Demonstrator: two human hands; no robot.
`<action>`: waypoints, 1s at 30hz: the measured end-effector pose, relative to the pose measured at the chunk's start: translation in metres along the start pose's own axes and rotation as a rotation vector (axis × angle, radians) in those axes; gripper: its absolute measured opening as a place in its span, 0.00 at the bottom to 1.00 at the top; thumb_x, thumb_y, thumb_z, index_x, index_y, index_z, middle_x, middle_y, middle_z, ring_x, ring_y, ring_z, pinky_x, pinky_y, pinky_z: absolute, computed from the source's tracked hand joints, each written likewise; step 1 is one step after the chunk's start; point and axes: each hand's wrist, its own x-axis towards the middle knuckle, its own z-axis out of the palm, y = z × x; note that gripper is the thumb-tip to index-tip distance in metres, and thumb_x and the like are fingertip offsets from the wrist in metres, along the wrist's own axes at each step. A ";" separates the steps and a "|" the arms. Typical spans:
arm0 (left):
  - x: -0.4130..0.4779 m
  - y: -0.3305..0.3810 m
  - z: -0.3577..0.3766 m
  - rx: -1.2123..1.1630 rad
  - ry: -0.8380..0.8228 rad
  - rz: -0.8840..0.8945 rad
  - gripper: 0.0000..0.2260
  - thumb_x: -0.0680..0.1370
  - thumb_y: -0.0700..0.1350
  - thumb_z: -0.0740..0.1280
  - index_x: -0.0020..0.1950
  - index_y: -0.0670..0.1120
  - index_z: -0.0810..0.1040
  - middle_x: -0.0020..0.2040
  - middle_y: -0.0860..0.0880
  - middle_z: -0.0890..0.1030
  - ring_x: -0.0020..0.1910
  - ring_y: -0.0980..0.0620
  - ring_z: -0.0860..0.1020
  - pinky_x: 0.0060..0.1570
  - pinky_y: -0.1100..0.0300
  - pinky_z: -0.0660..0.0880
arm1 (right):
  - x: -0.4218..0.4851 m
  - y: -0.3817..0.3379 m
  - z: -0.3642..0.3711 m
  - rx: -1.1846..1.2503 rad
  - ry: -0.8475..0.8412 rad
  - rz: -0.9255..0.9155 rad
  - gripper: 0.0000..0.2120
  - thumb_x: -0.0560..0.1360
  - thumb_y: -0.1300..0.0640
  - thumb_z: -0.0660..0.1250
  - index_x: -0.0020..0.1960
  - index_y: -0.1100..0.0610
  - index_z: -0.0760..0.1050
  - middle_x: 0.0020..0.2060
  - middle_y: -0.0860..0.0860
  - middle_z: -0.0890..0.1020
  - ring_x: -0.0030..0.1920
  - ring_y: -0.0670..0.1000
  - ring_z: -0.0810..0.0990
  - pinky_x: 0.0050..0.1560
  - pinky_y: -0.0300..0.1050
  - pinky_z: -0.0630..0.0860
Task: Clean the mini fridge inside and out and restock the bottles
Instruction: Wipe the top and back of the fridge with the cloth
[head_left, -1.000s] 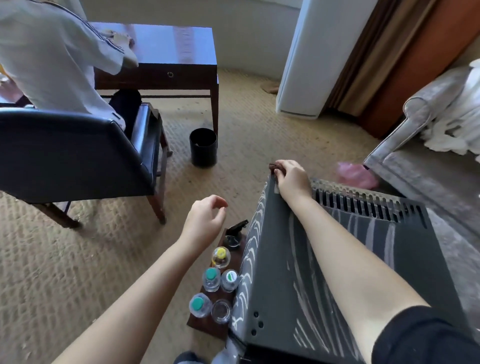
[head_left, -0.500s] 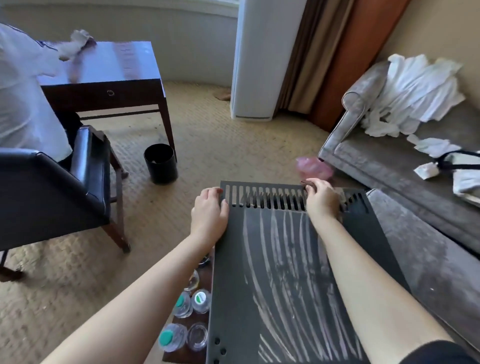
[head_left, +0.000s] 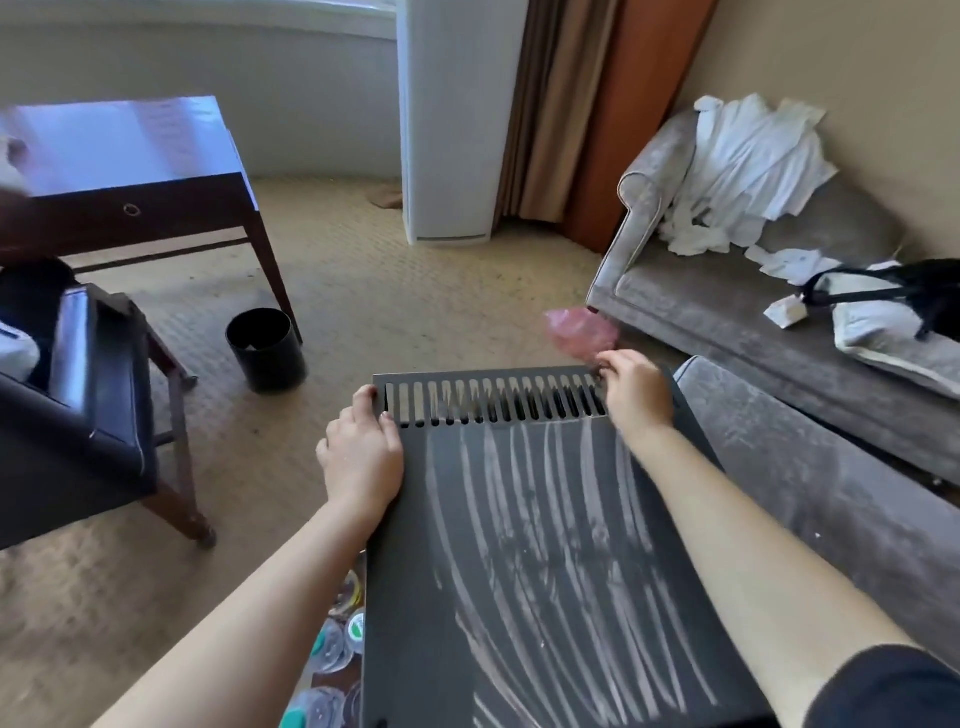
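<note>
bright daylight, soft blur, warped edges

Fridge (head_left: 545, 571) hides most bottles (head_left: 332, 644); pink object (head_left: 579, 332) is blurred.
</note>
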 end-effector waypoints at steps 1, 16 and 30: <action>0.000 0.000 0.000 0.000 0.001 0.002 0.18 0.81 0.47 0.55 0.71 0.47 0.64 0.62 0.42 0.75 0.62 0.40 0.69 0.63 0.45 0.63 | 0.003 0.019 -0.011 -0.030 0.004 0.067 0.12 0.76 0.67 0.64 0.55 0.57 0.82 0.56 0.55 0.81 0.55 0.57 0.79 0.53 0.44 0.72; 0.001 0.001 0.000 -0.018 0.023 0.015 0.18 0.80 0.45 0.56 0.70 0.46 0.65 0.62 0.42 0.76 0.61 0.41 0.70 0.61 0.46 0.63 | -0.035 -0.056 0.020 0.002 -0.027 -0.078 0.12 0.76 0.66 0.63 0.55 0.57 0.80 0.53 0.53 0.82 0.53 0.55 0.79 0.54 0.47 0.75; 0.000 -0.003 0.001 -0.078 0.016 0.009 0.16 0.81 0.46 0.54 0.69 0.47 0.66 0.62 0.42 0.76 0.62 0.40 0.71 0.60 0.46 0.64 | -0.039 0.063 -0.038 -0.048 0.103 0.109 0.10 0.74 0.66 0.68 0.51 0.57 0.82 0.51 0.52 0.83 0.51 0.58 0.80 0.49 0.46 0.74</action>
